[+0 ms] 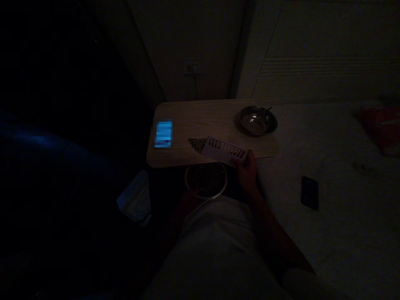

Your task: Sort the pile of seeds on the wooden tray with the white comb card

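In dim light, my right hand (246, 166) grips one end of a long white plastic slotted tray (218, 156), its row of rectangular openings facing up. The tray's far end touches a small heap of dark grains (196, 144) on the wooden table (181, 112). What the grains are cannot be made out. Just below the table's front edge is a round bowl (225, 179) with a pale rim, its inside dark. My left hand (189, 198) holds that bowl by its near left rim, the fingers mostly in shadow.
A shiny metal bowl (258, 125) with a spoon handle stands at the table's right end. A lit screen (163, 133) lies at the left. On the pale surface to the right lie a dark phone (309, 192) and a red item (379, 127). A pale packet (137, 198) is lower left.
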Available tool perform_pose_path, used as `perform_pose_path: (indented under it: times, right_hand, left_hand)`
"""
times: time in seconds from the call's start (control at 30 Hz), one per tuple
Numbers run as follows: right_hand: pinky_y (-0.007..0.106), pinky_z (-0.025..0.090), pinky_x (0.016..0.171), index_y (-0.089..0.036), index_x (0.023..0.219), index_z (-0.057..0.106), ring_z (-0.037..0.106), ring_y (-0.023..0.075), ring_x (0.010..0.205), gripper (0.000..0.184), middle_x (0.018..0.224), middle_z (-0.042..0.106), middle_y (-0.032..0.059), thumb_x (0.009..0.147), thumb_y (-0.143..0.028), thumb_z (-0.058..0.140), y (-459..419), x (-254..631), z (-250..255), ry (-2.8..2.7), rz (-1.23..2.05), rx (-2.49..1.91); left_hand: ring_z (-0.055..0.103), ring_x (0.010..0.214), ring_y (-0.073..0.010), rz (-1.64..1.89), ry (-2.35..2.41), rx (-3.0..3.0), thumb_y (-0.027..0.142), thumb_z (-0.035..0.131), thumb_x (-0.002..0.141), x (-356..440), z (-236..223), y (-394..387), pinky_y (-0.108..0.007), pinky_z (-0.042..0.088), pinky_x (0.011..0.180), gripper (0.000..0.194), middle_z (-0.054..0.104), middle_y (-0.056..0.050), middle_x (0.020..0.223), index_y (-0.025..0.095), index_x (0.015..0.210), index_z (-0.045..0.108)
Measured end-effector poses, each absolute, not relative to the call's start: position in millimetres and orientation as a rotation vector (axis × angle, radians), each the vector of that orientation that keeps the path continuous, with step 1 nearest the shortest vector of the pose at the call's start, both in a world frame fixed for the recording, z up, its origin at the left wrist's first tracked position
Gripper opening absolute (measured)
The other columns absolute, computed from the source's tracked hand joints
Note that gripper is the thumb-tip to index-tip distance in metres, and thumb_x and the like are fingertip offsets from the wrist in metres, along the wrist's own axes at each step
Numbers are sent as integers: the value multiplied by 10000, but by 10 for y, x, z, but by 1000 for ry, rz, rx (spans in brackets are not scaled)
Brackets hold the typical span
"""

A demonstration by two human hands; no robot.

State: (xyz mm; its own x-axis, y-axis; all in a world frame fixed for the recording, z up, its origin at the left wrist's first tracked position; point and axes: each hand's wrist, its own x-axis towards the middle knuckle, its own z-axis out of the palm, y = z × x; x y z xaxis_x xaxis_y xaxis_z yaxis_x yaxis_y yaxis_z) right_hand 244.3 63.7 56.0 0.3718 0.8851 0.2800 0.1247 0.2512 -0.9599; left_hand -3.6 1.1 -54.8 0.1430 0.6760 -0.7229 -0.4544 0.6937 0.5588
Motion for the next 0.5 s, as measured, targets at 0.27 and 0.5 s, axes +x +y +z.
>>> perform_pose_path:
  times: [0.27,0.5]
  right_hand:
    - [273,489,751,-232,947,564,566,156,810,191,867,608,-22,824,-321,680,648,2434,495,-1097,740,-1197]
    - [268,495,734,-226,947,585,564,152,793,190,855,616,-25,811,-300,696,649,2431,489,-1096,756,-1183]
  left_hand:
    - [646,1106,-402,916,1232,312,223,807,575,-16,-540,12,-493,490,920,235,760,-100,865,207,786,704]
    - [697,947,-360,866,1142,301,258,806,600,-61,-609,-2,-459,514,824,176,720,-57,692,227,720,681]
